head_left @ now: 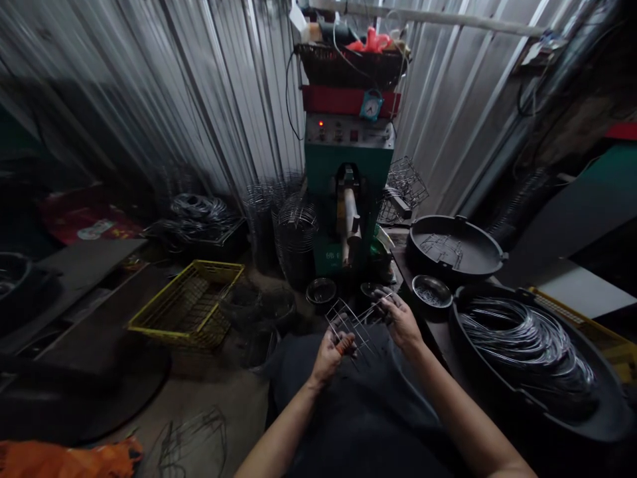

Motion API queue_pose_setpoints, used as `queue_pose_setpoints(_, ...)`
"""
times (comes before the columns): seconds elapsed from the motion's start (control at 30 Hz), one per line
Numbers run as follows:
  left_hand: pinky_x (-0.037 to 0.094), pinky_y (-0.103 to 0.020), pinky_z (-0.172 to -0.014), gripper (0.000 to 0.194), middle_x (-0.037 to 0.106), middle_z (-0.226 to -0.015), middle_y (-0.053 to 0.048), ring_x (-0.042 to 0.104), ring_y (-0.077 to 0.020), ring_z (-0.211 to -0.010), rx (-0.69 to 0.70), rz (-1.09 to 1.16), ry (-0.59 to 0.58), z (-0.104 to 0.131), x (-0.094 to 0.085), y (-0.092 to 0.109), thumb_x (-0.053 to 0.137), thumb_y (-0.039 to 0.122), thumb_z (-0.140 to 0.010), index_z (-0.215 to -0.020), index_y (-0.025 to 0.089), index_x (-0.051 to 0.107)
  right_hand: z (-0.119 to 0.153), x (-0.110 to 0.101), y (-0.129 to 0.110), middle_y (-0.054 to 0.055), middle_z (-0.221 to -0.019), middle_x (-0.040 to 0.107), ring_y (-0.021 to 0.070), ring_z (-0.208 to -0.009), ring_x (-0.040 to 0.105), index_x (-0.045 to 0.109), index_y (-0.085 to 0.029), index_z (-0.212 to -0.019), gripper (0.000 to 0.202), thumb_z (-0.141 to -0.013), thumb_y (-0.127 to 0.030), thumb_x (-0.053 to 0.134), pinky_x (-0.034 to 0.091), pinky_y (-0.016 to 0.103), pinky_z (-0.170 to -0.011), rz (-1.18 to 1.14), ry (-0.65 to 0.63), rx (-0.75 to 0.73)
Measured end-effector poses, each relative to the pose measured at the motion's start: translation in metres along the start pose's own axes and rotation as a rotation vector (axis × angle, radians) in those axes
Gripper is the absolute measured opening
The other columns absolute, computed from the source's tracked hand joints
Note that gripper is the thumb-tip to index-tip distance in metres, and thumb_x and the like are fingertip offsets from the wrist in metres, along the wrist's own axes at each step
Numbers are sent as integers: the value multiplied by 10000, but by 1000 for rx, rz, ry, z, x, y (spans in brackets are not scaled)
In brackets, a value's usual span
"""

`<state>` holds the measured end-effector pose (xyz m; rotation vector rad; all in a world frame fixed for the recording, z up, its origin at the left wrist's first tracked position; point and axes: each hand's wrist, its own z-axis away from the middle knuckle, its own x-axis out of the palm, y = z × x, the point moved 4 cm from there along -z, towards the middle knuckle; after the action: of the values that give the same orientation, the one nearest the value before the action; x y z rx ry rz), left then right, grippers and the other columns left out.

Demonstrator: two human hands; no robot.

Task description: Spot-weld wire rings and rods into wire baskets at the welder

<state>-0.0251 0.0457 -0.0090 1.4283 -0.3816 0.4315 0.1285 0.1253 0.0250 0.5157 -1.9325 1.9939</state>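
A small wire frame (352, 324) of thin crossed rods is held above my lap, in front of a green machine (323, 166). My left hand (332, 352) is closed on its lower left side; something orange-brown shows at the fingers. My right hand (395, 318) is closed on the frame's upper right part, where a thin rod shows by the fingertips; whether that rod is joined to the frame is too dim to tell. Past the hands, the machine's metal arm (351, 219) points toward me. A small bowl (321, 291) sits below the machine.
On the right are a tub (527, 358) of wire rings, a bowl of small metal pieces (432, 292) and a round tray (455, 245) with wire parts. A yellow crate (189, 299) stands left, near stacked wire baskets (297, 229). Orange material (70, 459) lies lower left.
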Motion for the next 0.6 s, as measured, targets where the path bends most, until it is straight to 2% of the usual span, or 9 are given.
queue_pose_setpoints(0.13, 317, -157, -363, 651, 456, -565, 72, 423, -53, -415, 41, -76, 90, -14, -9, 8, 656, 423, -649, -1217, 233, 400, -14, -15, 7, 63, -771, 658, 203, -721, 624, 589, -164, -798, 242, -613, -285, 684, 511, 354, -646, 174, -81, 169)
queue_pose_setpoints(0.23, 259, -149, -324, 597, 428, -523, 82, 365, -42, -374, 56, -150, 76, -26, -14, 19, 635, 424, -670, -1192, 216, 434, -30, -22, 9, 44, -641, 638, 203, -625, 613, 590, -178, -715, 175, -647, -333, 637, 483, 347, -597, 529, -165, 112)
queue_pose_setpoints(0.37, 257, -148, -324, 621, 404, -491, 96, 333, -35, -348, 31, -161, 67, -39, -14, 24, 658, 428, -640, -1181, 207, 449, -39, -16, 0, 31, -481, 559, 215, -624, 586, 536, -205, -549, 154, -647, -256, 644, 414, 364, -691, 1061, -76, -179)
queue_pose_setpoints(0.47, 247, -145, -313, 650, 404, -505, 93, 359, -41, -367, 33, -135, 100, -49, -12, 25, 664, 437, -627, -1192, 211, 436, -35, 3, -11, 48, -523, 570, 220, -693, 567, 546, -207, -588, 136, -717, -232, 583, 323, 415, -837, 1442, -90, -515)
queue_pose_setpoints(0.53, 239, -145, -303, 650, 403, -500, 91, 361, -44, -365, 35, -129, 112, -56, -11, 25, 659, 437, -634, -1199, 209, 431, -35, 14, -14, 48, -628, 608, 220, -787, 547, 579, -222, -680, 79, -751, -219, 546, 265, 419, -902, 1522, -177, -681)
queue_pose_setpoints(0.6, 236, -148, -296, 635, 401, -491, 91, 355, -44, -358, 29, -125, 106, -63, -10, 26, 654, 432, -640, -1193, 205, 441, -41, 19, -16, 55, -790, 631, 229, -893, 515, 605, -239, -801, 95, -738, -190, 554, 261, 410, -915, 1497, -207, -755)
